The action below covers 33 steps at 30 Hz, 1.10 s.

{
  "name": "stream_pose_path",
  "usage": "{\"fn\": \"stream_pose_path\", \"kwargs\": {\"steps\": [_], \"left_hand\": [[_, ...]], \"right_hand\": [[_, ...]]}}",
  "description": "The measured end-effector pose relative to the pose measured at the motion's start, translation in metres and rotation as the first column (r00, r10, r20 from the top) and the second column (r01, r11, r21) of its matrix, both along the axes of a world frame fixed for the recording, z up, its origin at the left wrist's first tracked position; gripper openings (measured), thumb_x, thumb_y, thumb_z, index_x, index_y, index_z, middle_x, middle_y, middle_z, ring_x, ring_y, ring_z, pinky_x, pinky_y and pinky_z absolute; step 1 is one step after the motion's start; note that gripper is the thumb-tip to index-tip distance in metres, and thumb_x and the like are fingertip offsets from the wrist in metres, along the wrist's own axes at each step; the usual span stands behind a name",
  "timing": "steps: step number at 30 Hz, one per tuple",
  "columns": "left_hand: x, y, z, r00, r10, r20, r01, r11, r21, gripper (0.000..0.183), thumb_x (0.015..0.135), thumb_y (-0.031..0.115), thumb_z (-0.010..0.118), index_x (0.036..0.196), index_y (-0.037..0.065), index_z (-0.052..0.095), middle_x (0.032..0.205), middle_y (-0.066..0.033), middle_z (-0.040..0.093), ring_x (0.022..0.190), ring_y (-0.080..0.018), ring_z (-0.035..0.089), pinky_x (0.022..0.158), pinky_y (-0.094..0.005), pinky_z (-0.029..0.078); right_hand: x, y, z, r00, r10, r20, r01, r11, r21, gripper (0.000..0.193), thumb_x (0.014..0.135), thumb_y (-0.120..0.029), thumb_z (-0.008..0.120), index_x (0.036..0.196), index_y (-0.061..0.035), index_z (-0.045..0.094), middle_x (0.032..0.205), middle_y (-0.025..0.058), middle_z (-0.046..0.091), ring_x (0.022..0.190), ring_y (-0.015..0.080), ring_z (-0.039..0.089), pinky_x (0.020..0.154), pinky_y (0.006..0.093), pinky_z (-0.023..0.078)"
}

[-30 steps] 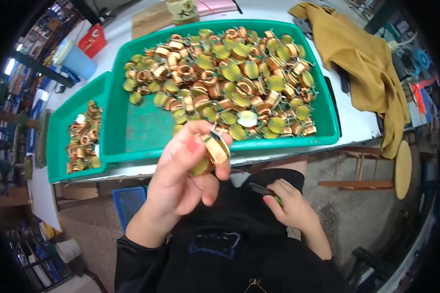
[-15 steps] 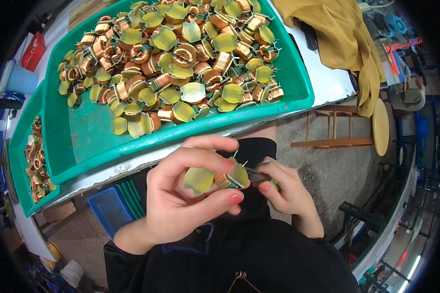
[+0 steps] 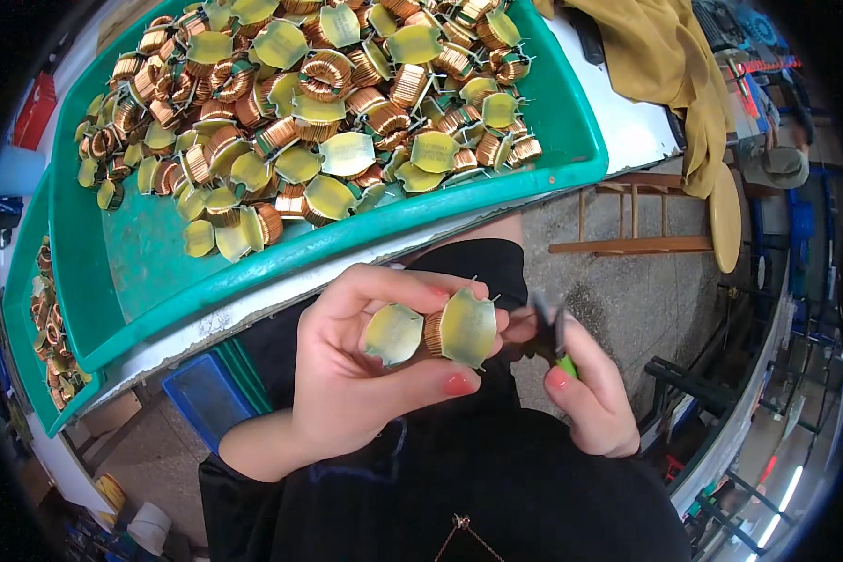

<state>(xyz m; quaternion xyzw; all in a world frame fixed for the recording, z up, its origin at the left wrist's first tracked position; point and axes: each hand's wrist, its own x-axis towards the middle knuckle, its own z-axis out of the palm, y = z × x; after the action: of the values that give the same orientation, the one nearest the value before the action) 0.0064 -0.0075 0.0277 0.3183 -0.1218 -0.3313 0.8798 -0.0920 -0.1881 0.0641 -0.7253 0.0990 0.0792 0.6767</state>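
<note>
Two copper-wound toroid coils are in my left hand, which is closed around them in front of my lap. The coil nearer the fingertips turns its yellow-green base plate up toward me, with thin pins at its edges. Deeper in the palm lies the other coil's plate; most of its winding is hidden. Just to the right, my right hand grips small cutters with a green handle. Their dark jaws are blurred by motion and stand apart from the coils.
A big green tray heaped with similar coils sits on the white table ahead. A second green tray with coils is at the left. A mustard cloth hangs over the table's right side, near a wooden stool. Blue bin below.
My right hand has drawn the cutters away from the coil, to the right. My left hand has turned the front coil so its plate faces me. The view has shifted slightly.
</note>
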Motion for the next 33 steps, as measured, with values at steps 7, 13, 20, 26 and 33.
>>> {"fn": "stream_pose_path", "kwargs": {"steps": [7, 13, 20, 26, 33], "left_hand": [[-0.001, 0.001, -0.006, 0.993, 0.045, 0.111, -0.042, 0.999, -0.031, 0.053, 0.064, -0.018, 0.071, 0.108, 0.002, 0.048, 0.118, -0.0219, 0.054, 0.099, -0.031, 0.062, 0.083, -0.0376, 0.053], [-0.001, 0.005, -0.008, 0.984, 0.074, 0.162, -0.071, 0.997, -0.026, 0.051, 0.062, -0.016, 0.074, 0.105, 0.001, 0.052, 0.117, -0.0225, 0.055, 0.099, -0.0302, 0.062, 0.082, -0.0363, 0.054], [0.0, 0.007, -0.007, 0.971, 0.013, 0.24, -0.034, 0.996, 0.083, 0.05, 0.058, -0.011, 0.079, 0.098, 0.005, 0.054, 0.114, -0.0215, 0.056, 0.095, -0.0323, 0.063, 0.079, -0.0381, 0.056], [0.001, 0.008, -0.007, 0.985, 0.025, 0.172, -0.035, 0.998, 0.058, 0.04, 0.061, -0.011, 0.077, 0.095, 0.0, 0.059, 0.112, -0.0218, 0.058, 0.097, -0.0285, 0.062, 0.082, -0.0342, 0.054], [0.002, 0.008, -0.006, 0.985, 0.021, 0.17, -0.035, 0.996, 0.078, 0.039, 0.062, -0.011, 0.077, 0.094, 0.0, 0.059, 0.111, -0.0216, 0.059, 0.098, -0.0292, 0.062, 0.082, -0.0341, 0.054]], "right_hand": [[0.014, -0.004, -0.004, 0.919, 0.241, 0.313, 0.079, 0.663, -0.744, 0.021, 0.085, -0.016, 0.059, 0.098, -0.0002, 0.054, 0.086, 0.0092, 0.054, 0.074, 0.0235, 0.05, 0.074, 0.0321, 0.043], [0.015, 0.005, -0.003, 0.941, 0.183, 0.283, 0.108, 0.63, -0.769, 0.021, 0.081, -0.02, 0.063, 0.09, -0.0013, 0.056, 0.083, 0.0091, 0.054, 0.069, 0.0236, 0.048, 0.065, 0.0303, 0.042], [0.018, 0.008, 0.0, 0.934, 0.218, 0.284, 0.087, 0.632, -0.77, 0.022, 0.082, -0.022, 0.063, 0.087, -0.0011, 0.057, 0.079, 0.0085, 0.053, 0.064, 0.0226, 0.046, 0.063, 0.0306, 0.042], [0.022, 0.008, -0.001, 0.919, 0.255, 0.302, 0.081, 0.626, -0.776, 0.024, 0.082, -0.023, 0.063, 0.087, -0.0006, 0.057, 0.078, 0.0084, 0.053, 0.063, 0.0223, 0.046, 0.062, 0.0299, 0.041], [0.027, 0.006, -0.006, 0.908, 0.267, 0.323, 0.086, 0.635, -0.768, 0.025, 0.082, -0.024, 0.063, 0.086, -0.0008, 0.057, 0.076, 0.0081, 0.051, 0.061, 0.0217, 0.045, 0.059, 0.029, 0.04]]}}
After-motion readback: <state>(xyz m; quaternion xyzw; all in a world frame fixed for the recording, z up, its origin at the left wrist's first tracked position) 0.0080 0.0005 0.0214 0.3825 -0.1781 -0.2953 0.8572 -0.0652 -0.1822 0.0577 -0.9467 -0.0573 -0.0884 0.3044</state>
